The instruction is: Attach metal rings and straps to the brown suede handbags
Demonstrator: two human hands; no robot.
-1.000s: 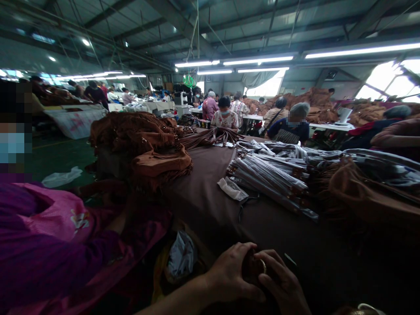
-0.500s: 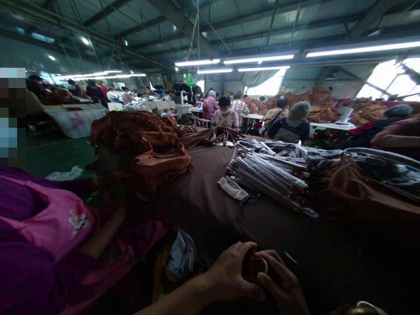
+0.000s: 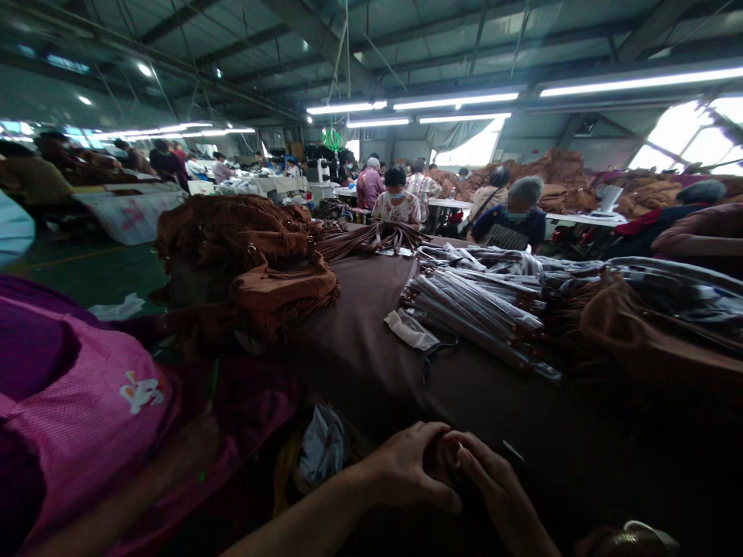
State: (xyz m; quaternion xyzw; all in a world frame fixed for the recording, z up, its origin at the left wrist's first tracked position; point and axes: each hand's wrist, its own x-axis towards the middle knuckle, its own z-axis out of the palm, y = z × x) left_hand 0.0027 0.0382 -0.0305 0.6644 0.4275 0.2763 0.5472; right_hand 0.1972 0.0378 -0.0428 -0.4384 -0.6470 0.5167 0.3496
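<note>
My left hand [image 3: 406, 468] is curled around a dark brown piece [image 3: 439, 462], its thumb and fingers closing in from the left. My right hand [image 3: 491, 476] grips the same piece from the other side, fingertips meeting near my left fingers. A small gold-coloured metal ring [image 3: 458, 452] shows at the right fingertips. Shadow and my hands hide most of the brown piece, so its full shape cannot be told. Below them lies the dark brown cloth-covered table [image 3: 365, 348].
Plastic-wrapped straps [image 3: 476, 305] and a brown fringed bag [image 3: 655, 321] lie on the right. Brown bags [image 3: 232, 232] are heaped at left, near a co-worker in a pink apron [image 3: 110, 402]. A crumpled plastic bag [image 3: 323, 445] sits left of my forearm.
My right fingers have shifted over the ring, covering more of it. The co-worker at left has leaned in, with an arm now lower and a green-handled thing showing at the hand.
</note>
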